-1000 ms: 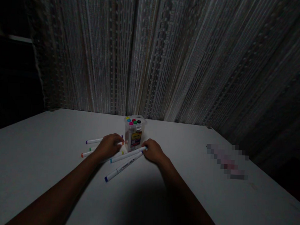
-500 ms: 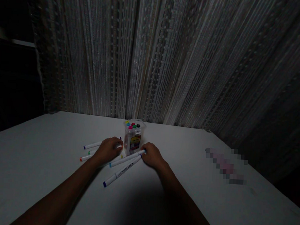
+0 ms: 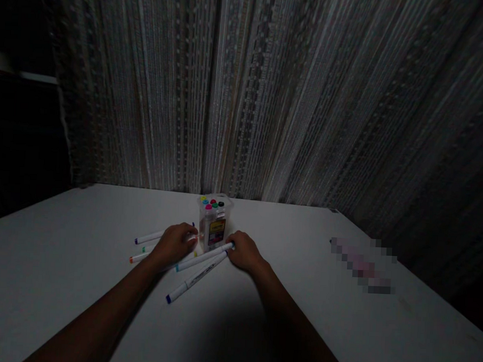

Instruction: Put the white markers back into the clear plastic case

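Observation:
My left hand (image 3: 177, 243) is curled over several white markers, fingers closed around their far ends. Among these are a purple-ended marker (image 3: 149, 237) and an orange-ended marker (image 3: 139, 258); their middles are hidden under my hand and wrist. My right hand (image 3: 243, 250) pinches the far end of a light-blue-ended marker (image 3: 202, 258). Beside it a dark-blue-ended marker (image 3: 197, 280) lies slanted, its far tip against my right fingers. Between and just beyond both hands stands a clear plastic container (image 3: 216, 231) with a label, holding several upright markers with coloured caps.
The white table (image 3: 300, 311) reaches back to a striped, beaded curtain (image 3: 245, 96). A pixelated pinkish object (image 3: 360, 265) lies on the right side of the table. Dark furniture stands at the far left.
Both hands keep almost the same places around the markers. The view has shifted slightly; the container and markers otherwise look unmoved.

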Tool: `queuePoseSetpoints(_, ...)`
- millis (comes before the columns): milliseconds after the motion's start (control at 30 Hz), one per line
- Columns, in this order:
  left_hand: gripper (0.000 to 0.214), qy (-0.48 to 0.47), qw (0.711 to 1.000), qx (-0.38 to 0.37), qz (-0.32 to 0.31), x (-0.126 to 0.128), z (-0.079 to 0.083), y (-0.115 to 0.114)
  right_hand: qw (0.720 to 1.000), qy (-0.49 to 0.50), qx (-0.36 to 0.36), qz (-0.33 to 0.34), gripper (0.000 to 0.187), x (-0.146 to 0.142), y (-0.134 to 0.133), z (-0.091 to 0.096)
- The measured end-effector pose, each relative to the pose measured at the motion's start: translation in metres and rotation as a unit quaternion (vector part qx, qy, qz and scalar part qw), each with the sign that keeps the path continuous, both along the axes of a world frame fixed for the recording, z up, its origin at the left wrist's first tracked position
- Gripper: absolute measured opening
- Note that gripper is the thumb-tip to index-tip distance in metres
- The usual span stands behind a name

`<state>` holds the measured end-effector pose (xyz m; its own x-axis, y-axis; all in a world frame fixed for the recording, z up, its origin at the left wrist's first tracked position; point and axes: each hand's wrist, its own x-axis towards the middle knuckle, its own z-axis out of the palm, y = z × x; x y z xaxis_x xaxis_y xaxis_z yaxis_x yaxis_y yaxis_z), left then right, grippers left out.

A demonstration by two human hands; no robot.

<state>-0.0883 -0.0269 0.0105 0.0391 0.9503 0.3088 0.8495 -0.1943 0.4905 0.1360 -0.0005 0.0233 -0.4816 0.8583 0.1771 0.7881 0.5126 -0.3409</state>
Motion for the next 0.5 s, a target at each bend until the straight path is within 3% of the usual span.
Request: queuePoseSetpoints(500,0.041,0.004,1.0,-0.004,-0.013,0.0,-0.0002,0.0008,1.0,-0.007,-0.003,0.005,0.021,-0.0006,0.0004,-0.0011)
